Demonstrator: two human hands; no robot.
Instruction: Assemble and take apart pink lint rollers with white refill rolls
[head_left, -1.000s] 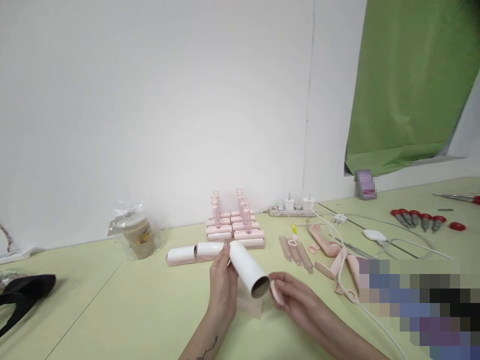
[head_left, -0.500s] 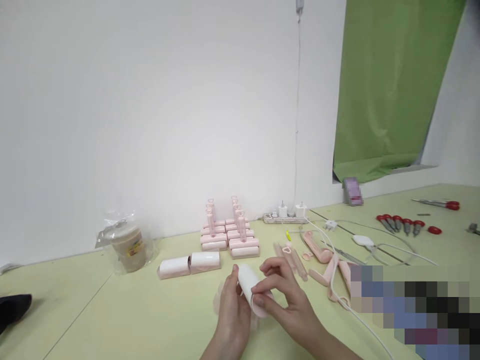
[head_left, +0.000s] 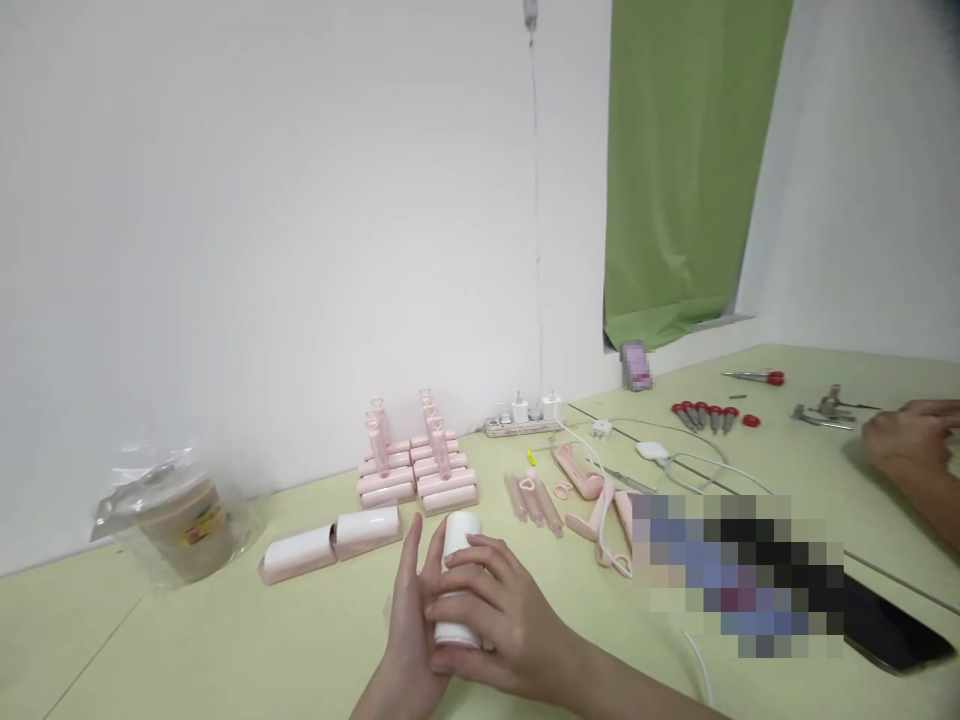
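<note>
Between my hands, in front of me, is a white lint roller roll (head_left: 463,528), tilted slightly with its far end uppermost. My left hand (head_left: 414,635) cradles it from the left, palm against it and fingers pointing up. Over its right side and middle lies my right hand (head_left: 510,620), fingers wrapped across it and thumb near the lower end. Ahead to the left, two more white rolls (head_left: 300,549) lie end to end in clear pinkish covers. Behind my hands stand rows of pink lint rollers (head_left: 448,497) with upright handles.
Pink handle parts (head_left: 577,470) and clear pink tubes (head_left: 534,503) lie right of my hands, beside a white cable (head_left: 697,655). A bagged tub (head_left: 187,525) stands left. Farther right are red-handled tools (head_left: 705,415), a dark phone (head_left: 892,620) and another person's hand (head_left: 911,445).
My view has turned right, so things sit farther left. The roll is more upright, and my right hand has gone from pinching its lower end to wrapping across it.
</note>
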